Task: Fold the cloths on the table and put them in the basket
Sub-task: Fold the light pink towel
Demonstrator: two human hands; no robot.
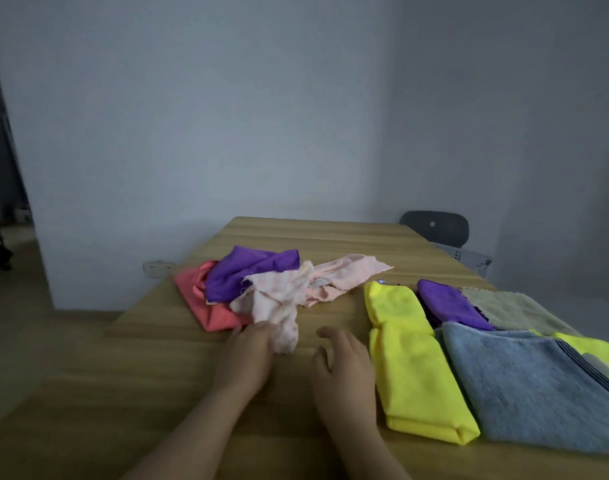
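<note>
Head view. Our left hand (244,355) meets the near end of the pale cloth (278,306). Blur hides whether the fingers pinch it or only rest on it. Our right hand (344,368) is spread, fingers loosely curved, holding nothing, just beside the same cloth over bare table (157,393).

The pale cloth lies crumpled on a loose heap toward the left edge of the table, with the purple cloth (247,271) and the coral cloth (206,303) beneath and behind it, and the peach cloth (348,275) trailing toward the far edge. Along the right edge lie flatter pieces: a yellow cloth (410,368) folded long, a grey cloth (531,386), a second purple cloth (448,306) and a beige cloth (510,306). No basket is in view.

We judge the pale cloth to be light, thin and limp, with a frayed hem. It should slide easily off the heap but will not hold a shape, and a pull at the middle would only bunch it further. The better hold is at two neighbouring corners, one per hand, so that it can be lifted clear, shaken flat and laid on the bare table near us for folding. Tugging may drag the purple cloth along.
</note>
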